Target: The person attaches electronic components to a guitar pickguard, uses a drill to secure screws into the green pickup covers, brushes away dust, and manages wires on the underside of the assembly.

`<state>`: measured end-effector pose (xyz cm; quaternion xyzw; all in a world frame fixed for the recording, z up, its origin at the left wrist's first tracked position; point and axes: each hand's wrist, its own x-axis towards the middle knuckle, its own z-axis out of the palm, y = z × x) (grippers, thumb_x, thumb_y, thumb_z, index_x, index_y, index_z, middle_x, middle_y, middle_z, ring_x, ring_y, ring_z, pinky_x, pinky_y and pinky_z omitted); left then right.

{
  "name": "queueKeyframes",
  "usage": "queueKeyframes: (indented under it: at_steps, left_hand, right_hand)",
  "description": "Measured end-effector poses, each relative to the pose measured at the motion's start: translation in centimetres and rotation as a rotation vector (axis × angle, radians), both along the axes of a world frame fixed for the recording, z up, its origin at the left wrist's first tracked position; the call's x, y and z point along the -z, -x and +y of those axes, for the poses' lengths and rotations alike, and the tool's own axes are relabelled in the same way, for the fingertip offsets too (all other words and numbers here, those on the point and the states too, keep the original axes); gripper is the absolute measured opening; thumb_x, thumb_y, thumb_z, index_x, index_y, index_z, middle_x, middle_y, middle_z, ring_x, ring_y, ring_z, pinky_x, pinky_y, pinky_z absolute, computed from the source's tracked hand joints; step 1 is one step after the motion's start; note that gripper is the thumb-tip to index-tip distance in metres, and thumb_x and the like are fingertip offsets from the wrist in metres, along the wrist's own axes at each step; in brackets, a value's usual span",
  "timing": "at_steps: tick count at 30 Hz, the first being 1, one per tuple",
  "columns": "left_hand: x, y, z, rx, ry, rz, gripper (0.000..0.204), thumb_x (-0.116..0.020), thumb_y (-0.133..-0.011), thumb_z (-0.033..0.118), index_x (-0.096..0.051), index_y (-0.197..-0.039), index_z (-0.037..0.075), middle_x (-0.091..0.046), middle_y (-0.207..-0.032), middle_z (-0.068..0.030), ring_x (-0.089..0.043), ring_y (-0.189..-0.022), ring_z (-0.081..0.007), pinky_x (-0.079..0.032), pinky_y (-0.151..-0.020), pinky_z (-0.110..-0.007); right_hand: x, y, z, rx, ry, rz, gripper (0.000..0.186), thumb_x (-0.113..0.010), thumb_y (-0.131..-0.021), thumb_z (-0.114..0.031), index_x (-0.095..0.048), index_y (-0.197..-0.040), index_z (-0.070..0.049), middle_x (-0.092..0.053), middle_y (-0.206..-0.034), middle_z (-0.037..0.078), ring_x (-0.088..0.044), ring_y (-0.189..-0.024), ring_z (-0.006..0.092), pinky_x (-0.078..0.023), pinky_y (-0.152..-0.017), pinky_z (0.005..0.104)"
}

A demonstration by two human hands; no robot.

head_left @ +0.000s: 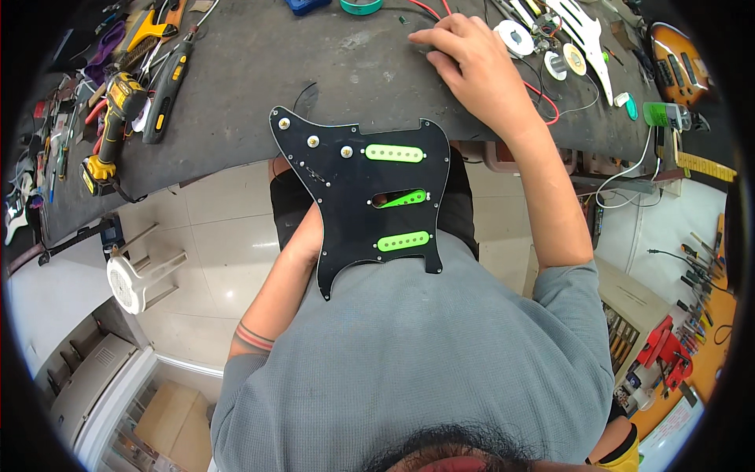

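Observation:
A black guitar pickguard (354, 189) with three bright green pickup covers is tilted over my lap, its top edge by the bench edge. The middle green cover (409, 200) sits crooked in its slot; the upper and lower ones lie straight. Three metal control shafts stick up near its upper left. My left hand (311, 230) holds the pickguard from beneath, its fingers mostly hidden behind it. Over the far part of the bench, my right hand (469, 59) is open and empty, index finger stretched left. A small dark green piece (403, 20) lies just beyond that fingertip.
Wire spools (515, 38), red cable (553, 110) and a white guitar-shaped plate (586, 39) crowd the dark bench (236, 86) at right. A yellow-black drill (122, 106) and a long black tool (167, 98) lie left. A white stool (126, 282) stands on the floor.

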<state>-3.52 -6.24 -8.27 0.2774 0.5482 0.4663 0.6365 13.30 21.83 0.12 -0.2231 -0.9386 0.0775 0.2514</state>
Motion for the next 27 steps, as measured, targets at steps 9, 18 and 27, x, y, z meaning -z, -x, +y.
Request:
queueKeyframes:
  at_steps: [9,18,27]
  left_hand:
    - [0.6,0.2,-0.3,-0.043,0.076,-0.089,0.042,-0.071,-0.102,0.013,-0.064,-0.141,-0.002,-0.071,-0.131,-0.0078,-0.065,-0.118,-0.0154,-0.055,-0.103,-0.033]
    - [0.5,0.8,-1.0,-0.031,0.112,-0.015,0.053,-0.077,-0.099,0.013,-0.059,-0.145,-0.004,-0.068,-0.138,-0.0111,-0.064,-0.123,-0.0169,-0.053,-0.107,-0.036]
    - [0.4,0.8,-2.0,-0.19,0.132,-0.163,0.037,-0.079,-0.098,0.006,-0.068,-0.132,-0.003,-0.076,-0.121,-0.0088,-0.072,-0.107,-0.0156,-0.06,-0.093,-0.033]
  right_hand:
    - [1.3,-0.3,0.8,0.028,0.166,0.046,0.024,-0.073,-0.095,-0.011,-0.077,-0.119,-0.012,-0.07,-0.11,0.007,-0.064,-0.109,0.0284,-0.052,-0.098,0.043]
    - [0.8,0.0,-0.5,0.045,-0.074,-0.06,0.012,-0.071,-0.098,-0.01,-0.071,-0.109,-0.005,-0.07,-0.106,0.008,-0.065,-0.103,0.0307,-0.051,-0.091,0.0423]
    - [-1.0,-9.9,-7.0,0.034,1.351,0.197,0.012,-0.071,-0.103,-0.01,-0.07,-0.111,-0.001,-0.069,-0.102,0.0,-0.063,-0.093,0.0077,-0.053,-0.084,0.0261]
